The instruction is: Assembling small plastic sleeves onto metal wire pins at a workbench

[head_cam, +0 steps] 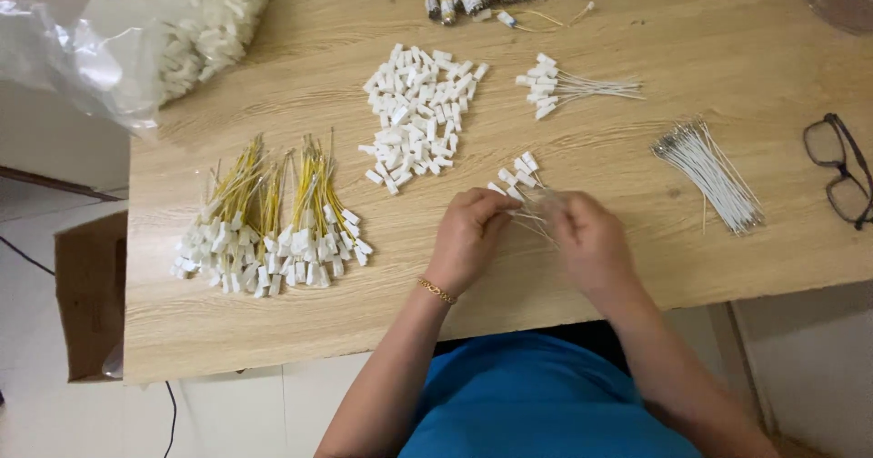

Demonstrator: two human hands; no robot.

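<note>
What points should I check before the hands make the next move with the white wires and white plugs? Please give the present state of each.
1. Both hands meet at the work: left hand and right hand close together, ok.
2. Small cluster of wired plugs at the fingertips: ok.
3. Loose plug pile close ahead: ok.
4. White wire bundle lies to the right, apart from the glasses: ok.
5. Wire seated in a plug: blurred, cannot tell.
6. Yellow-wired bundles lie aside at left: ok.
</note>
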